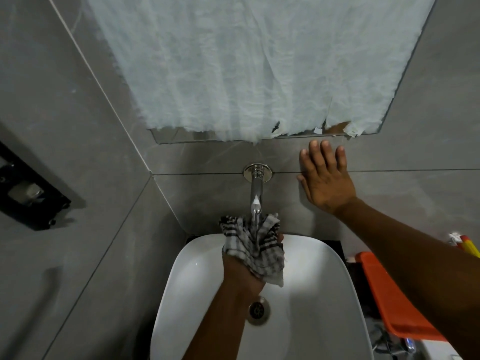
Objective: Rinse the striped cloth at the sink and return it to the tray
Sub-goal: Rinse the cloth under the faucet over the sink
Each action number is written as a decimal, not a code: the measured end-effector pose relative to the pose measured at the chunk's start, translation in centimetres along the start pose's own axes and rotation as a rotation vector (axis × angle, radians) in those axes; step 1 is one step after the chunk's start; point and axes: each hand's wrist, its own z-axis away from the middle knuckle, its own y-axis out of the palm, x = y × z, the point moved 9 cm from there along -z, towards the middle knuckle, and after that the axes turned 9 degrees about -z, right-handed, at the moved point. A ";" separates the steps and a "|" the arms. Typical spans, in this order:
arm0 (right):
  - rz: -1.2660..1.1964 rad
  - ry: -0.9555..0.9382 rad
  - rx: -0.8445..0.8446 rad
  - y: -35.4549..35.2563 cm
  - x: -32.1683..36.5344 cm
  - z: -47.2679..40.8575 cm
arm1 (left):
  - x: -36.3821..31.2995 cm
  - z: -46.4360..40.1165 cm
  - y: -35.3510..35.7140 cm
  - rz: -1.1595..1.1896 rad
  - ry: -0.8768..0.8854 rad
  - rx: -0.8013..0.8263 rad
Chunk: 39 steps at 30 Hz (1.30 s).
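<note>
The striped cloth (255, 245), black and white checked, is bunched up in my left hand (240, 275) over the white sink (317, 287). It sits right under the spout of the chrome wall tap (255, 193), and a thin stream of water runs onto it. My right hand (324, 178) lies flat against the grey wall tile to the right of the tap, fingers spread, holding nothing. The orange tray (389, 302) lies to the right of the sink, partly hidden by my right forearm.
The sink's drain (258, 311) shows just below my left wrist. A mirror covered with white paper (246, 68) hangs above the tap. A black wall fitting (28, 193) is mounted on the left wall. Yellow and red items (467, 246) stand behind the tray.
</note>
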 end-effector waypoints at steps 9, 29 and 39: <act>-0.002 -0.011 -0.047 0.5 -0.2 0.3 | -12.5 -2.8 8.7 -1.492 0.305 -0.316; -0.067 -0.003 -0.010 1.1 -0.5 0.6 | -10.5 -7.1 7.2 -0.781 -0.124 -0.088; -0.069 0.008 -0.010 0.6 -0.4 0.4 | -11.9 -5.3 6.6 -1.253 0.394 -0.427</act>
